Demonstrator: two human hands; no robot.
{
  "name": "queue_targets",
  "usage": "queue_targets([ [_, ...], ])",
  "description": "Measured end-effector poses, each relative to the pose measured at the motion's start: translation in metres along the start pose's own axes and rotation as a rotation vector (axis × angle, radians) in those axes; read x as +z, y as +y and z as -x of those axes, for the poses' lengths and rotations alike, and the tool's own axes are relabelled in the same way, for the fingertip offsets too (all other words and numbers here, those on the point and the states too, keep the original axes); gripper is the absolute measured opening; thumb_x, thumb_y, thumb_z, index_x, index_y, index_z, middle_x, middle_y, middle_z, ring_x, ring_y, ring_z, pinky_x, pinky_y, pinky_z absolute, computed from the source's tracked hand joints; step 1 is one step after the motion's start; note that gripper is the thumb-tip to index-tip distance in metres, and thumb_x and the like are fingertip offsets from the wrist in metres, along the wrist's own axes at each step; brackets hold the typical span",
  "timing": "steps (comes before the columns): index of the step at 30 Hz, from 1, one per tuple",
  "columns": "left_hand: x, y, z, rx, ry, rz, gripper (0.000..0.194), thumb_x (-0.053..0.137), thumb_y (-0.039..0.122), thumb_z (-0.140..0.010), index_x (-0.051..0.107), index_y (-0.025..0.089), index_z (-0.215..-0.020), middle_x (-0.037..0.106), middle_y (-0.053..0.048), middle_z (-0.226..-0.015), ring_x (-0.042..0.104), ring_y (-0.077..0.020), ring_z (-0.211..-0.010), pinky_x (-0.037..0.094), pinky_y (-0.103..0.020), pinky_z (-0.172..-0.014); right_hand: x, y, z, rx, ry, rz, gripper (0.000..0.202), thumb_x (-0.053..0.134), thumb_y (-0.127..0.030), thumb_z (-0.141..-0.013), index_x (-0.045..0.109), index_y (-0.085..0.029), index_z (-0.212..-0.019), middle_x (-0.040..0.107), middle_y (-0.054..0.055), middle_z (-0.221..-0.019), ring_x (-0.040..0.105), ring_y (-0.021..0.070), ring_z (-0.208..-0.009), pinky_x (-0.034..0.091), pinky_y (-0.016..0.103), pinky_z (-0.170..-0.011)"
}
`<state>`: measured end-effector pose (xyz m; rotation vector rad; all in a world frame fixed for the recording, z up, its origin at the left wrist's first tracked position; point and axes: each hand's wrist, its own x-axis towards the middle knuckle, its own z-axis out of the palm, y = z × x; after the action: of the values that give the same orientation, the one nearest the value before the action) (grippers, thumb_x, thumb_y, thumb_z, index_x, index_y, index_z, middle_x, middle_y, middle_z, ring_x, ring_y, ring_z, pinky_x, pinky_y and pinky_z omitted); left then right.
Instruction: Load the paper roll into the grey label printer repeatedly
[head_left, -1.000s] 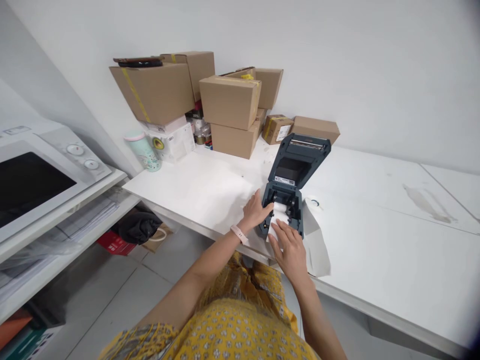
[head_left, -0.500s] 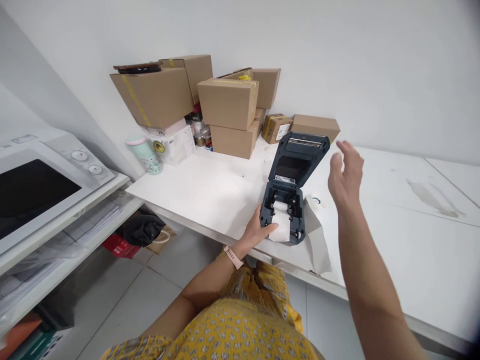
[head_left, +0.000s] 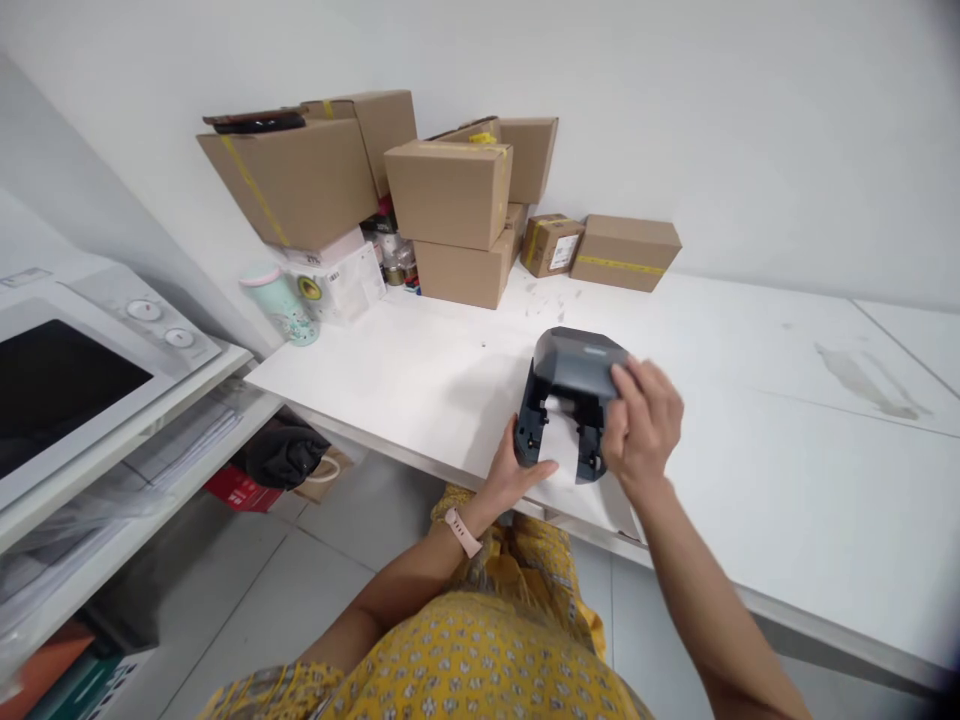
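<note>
A dark label printer point(head_left: 527, 425) stands near the front edge of the white table, its lid point(head_left: 577, 358) tilted partway down over the body. White label paper point(head_left: 559, 450) runs out of the printer towards me. My left hand point(head_left: 516, 468) wraps the printer's near left side, the thumb resting on the paper's edge. On the lid's right edge is my right hand point(head_left: 645, 420), its fingers curled round it and slightly blurred. The lid hides the rear inside of the printer.
Cardboard boxes point(head_left: 450, 195) are stacked at the back left, with smaller boxes point(head_left: 626, 250) against the wall. A mint tumbler point(head_left: 281, 305) stands at the table's left end. To the left, a microwave point(head_left: 112, 350) sits on a shelf unit.
My right hand has come from the raised spot at the right onto the lid. The lid has swung from upright down towards me. My left hand stays on the printer.
</note>
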<state>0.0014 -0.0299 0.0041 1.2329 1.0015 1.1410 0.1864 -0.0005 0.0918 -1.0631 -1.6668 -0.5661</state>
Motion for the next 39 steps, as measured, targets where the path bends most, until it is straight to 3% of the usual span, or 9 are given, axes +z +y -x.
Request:
queue_targets([
  [5, 0.005, -0.007, 0.007, -0.01, 0.043, 0.031, 0.115, 0.084, 0.045, -0.075, 0.009, 0.025, -0.161, 0.024, -0.016, -0.167, 0.028, -0.0298, -0.153, 0.025, -0.047, -0.126, -0.007, -0.028, 0.077, 0.022, -0.161, 0.071, 0.059, 0.052, -0.015, -0.094, 0.046, -0.024, -0.152, 0.059, 0.012, -0.146, 0.052, 0.0315, -0.139, 0.045, 0.052, -0.112],
  [11, 0.005, 0.0, 0.009, -0.068, 0.035, 0.136, 0.114, 0.077, 0.056, -0.08, 0.002, 0.029, -0.161, 0.024, -0.015, -0.167, 0.029, -0.03, -0.153, 0.027, -0.046, -0.125, -0.005, -0.039, 0.104, 0.094, -0.224, 0.036, 0.059, 0.051, -0.014, -0.095, 0.043, -0.022, -0.153, 0.059, 0.013, -0.146, 0.048, 0.0317, -0.141, 0.042, 0.054, -0.112],
  [14, 0.008, 0.011, 0.0, -0.153, 0.1, 0.208, 0.102, 0.068, 0.062, -0.085, 0.009, 0.029, -0.161, 0.023, -0.013, -0.168, 0.029, -0.0301, -0.154, 0.03, -0.045, -0.125, -0.006, -0.036, 0.097, 0.129, -0.161, -0.037, 0.048, 0.047, -0.011, -0.095, 0.057, -0.022, -0.141, 0.067, 0.012, -0.135, 0.057, 0.0298, -0.131, 0.045, 0.052, -0.106],
  [17, 0.011, 0.02, -0.013, -0.161, 0.124, 0.151, 0.102, 0.073, 0.058, -0.082, 0.016, 0.026, -0.16, 0.028, -0.014, -0.166, 0.033, -0.0322, -0.152, 0.031, -0.047, -0.124, -0.007, -0.027, 0.074, 0.148, -0.172, -0.063, 0.03, 0.047, -0.011, -0.096, 0.071, -0.023, -0.11, 0.076, 0.007, -0.108, 0.067, 0.0232, -0.097, 0.047, 0.043, -0.089],
  [19, 0.011, 0.023, -0.02, -0.137, 0.125, 0.084, 0.1, 0.076, 0.053, -0.081, 0.022, 0.024, -0.159, 0.033, -0.015, -0.164, 0.035, -0.0333, -0.15, 0.032, -0.048, -0.123, -0.005, -0.021, 0.053, 0.166, -0.222, -0.067, 0.025, 0.047, -0.014, -0.098, 0.07, -0.022, -0.089, 0.074, 0.005, -0.087, 0.063, 0.0193, -0.077, 0.044, 0.038, -0.077],
  [22, 0.011, 0.022, -0.025, -0.109, 0.147, 0.019, 0.092, 0.076, 0.05, -0.08, 0.031, 0.021, -0.155, 0.038, -0.015, -0.161, 0.037, -0.0339, -0.149, 0.032, -0.048, -0.123, 0.004, -0.012, 0.026, 0.218, -0.307, -0.077, 0.038, 0.04, -0.019, -0.103, 0.061, -0.021, -0.071, 0.061, 0.002, -0.067, 0.054, 0.0166, -0.064, 0.038, 0.035, -0.068],
  [27, 0.013, 0.018, -0.025, -0.034, 0.154, -0.044, 0.081, 0.072, 0.047, -0.082, 0.038, 0.018, -0.15, 0.042, -0.016, -0.158, 0.041, -0.0329, -0.146, 0.033, -0.049, -0.122, 0.015, -0.006, 0.01, 0.226, -0.443, -0.103, 0.043, 0.033, -0.026, -0.107, 0.054, -0.021, -0.07, 0.06, 0.0, -0.065, 0.05, 0.0147, -0.06, 0.032, 0.034, -0.068],
  [36, 0.018, 0.014, -0.025, -0.006, 0.174, -0.11, 0.079, 0.068, 0.045, -0.084, 0.036, 0.018, -0.15, 0.042, -0.016, -0.157, 0.04, -0.032, -0.146, 0.033, -0.049, -0.122, 0.018, -0.009, 0.02, 0.305, -0.387, -0.078, 0.043, 0.029, -0.033, -0.108, 0.066, -0.02, -0.09, 0.071, 0.003, -0.076, 0.062, 0.0173, -0.073, 0.034, 0.035, -0.073],
  [39, 0.017, 0.012, -0.027, 0.002, 0.166, -0.099, 0.077, 0.068, 0.048, -0.085, 0.037, 0.02, -0.15, 0.042, -0.015, -0.157, 0.04, -0.032, -0.146, 0.032, -0.048, -0.122, 0.017, -0.006, 0.022, 0.415, -0.38, -0.15, 0.05, 0.027, -0.041, -0.107, 0.069, -0.022, -0.089, 0.07, 0.003, -0.075, 0.062, 0.0175, -0.072, 0.038, 0.036, -0.074],
])
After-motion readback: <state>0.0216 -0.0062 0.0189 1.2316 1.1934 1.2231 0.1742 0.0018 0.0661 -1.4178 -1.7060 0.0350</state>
